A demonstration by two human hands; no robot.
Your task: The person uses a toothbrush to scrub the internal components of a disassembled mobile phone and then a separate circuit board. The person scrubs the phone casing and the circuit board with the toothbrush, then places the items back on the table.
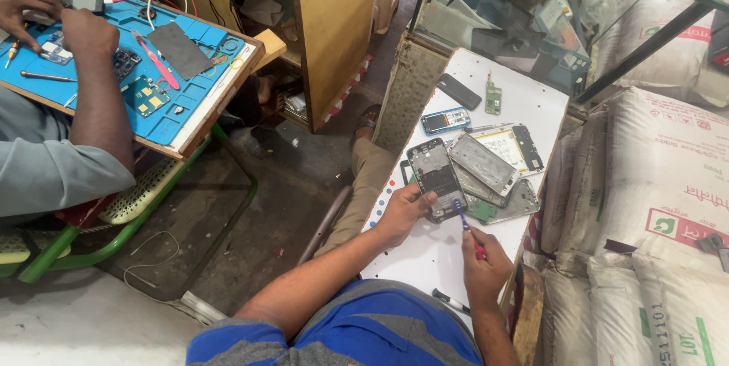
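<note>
We hold the opened phone [435, 176] in our left hand [402, 210], fingers closed on its lower left edge, near the middle of the white table [425, 256]. Its long axis runs from us toward the far edge, tilted slightly left. Our right hand [484, 260] grips one screwdriver [465, 222], tip pointing up-left at the phone's lower right corner. Three more phone shells [486, 165] lie stacked just right of it; one small blue phone [446, 120] lies beyond.
</note>
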